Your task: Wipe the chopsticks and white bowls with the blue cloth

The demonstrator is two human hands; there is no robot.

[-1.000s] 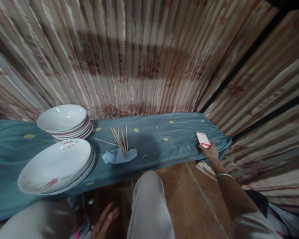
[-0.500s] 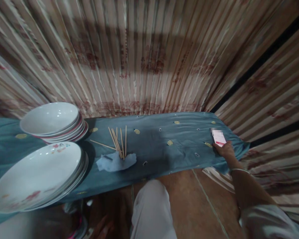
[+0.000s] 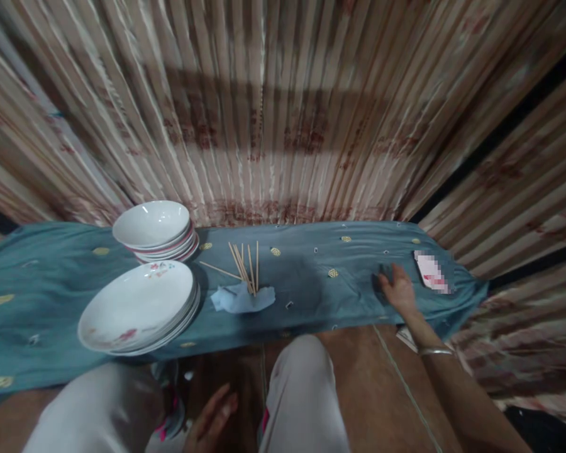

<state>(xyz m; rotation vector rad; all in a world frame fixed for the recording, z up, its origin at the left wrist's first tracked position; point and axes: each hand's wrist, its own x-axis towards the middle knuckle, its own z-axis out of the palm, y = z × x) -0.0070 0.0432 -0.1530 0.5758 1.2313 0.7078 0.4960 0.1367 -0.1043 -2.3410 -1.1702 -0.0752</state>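
Holding nothing, the right hand [image 3: 399,290] shows parted fingers near a phone [image 3: 431,272], bowls [image 3: 153,223] and plates [image 3: 136,308] already stacked, sticks [image 3: 257,267] left fanned, the left hand [image 3: 212,417] loosely extended.

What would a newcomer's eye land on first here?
Likely the stacked white bowls and, in front, the flower-patterned plates, at left. Then the thin sticks, fanned out from a pale-blue cloth near the middle. Farther right, the phone, with the right hand beside it, not touching.
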